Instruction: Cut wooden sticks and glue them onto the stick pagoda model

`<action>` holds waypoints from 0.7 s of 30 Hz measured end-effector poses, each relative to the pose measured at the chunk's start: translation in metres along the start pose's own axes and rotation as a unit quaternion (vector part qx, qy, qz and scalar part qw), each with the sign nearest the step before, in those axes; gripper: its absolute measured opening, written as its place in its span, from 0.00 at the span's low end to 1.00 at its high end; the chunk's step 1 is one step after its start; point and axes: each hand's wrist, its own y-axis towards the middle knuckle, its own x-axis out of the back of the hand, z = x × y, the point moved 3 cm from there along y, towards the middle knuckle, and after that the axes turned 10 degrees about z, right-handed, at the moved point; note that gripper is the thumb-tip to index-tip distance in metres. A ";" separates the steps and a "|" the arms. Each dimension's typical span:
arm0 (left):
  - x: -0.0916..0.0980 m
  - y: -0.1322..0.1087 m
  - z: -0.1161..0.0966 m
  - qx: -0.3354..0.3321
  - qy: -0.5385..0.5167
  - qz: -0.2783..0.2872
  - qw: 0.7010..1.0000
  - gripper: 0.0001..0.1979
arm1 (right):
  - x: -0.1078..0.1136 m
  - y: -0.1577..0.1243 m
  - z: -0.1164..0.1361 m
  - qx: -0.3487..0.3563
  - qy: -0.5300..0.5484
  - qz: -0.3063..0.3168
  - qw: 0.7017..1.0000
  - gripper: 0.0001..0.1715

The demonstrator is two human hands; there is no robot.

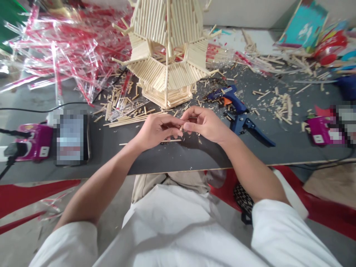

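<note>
While the stick-built tower (167, 55) stands just behind on the tabletop (111, 148), both hands meet in front of it. The left hand (155, 129) and right hand (204, 122) each close a fingertip grip on a short wooden stick (181, 127), held just above the board. It looks like a piece being trimmed to fit. Fixing it would call for glue, and the blue glue gun (230, 96) lies near the right hand.

- Model (167, 55): top cut off by upper edge.
- Phone (71, 139): screen blurred out.
- Stick bit (181, 127): mostly hidden between left hand (157, 130) and right hand (205, 123) fingertips.
</note>
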 end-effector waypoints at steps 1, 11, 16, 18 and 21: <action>0.000 0.000 0.000 -0.002 -0.015 -0.002 1.000 0.12 | 0.000 0.000 0.001 0.005 0.005 0.005 1.000 0.26; 0.001 0.000 0.002 -0.045 0.006 -0.012 0.999 0.12 | 0.004 -0.002 -0.005 0.033 0.038 -0.022 0.998 0.26; -0.001 0.000 -0.001 -0.049 -0.009 -0.017 0.999 0.12 | 0.003 -0.003 -0.004 0.033 0.031 -0.016 0.999 0.24; -0.001 -0.001 -0.001 -0.047 -0.016 -0.024 0.998 0.13 | 0.002 -0.004 -0.002 0.029 0.022 -0.015 0.999 0.25; -0.002 -0.002 0.001 -0.035 -0.029 -0.025 0.999 0.15 | 0.002 -0.005 0.001 0.033 0.010 -0.023 0.999 0.26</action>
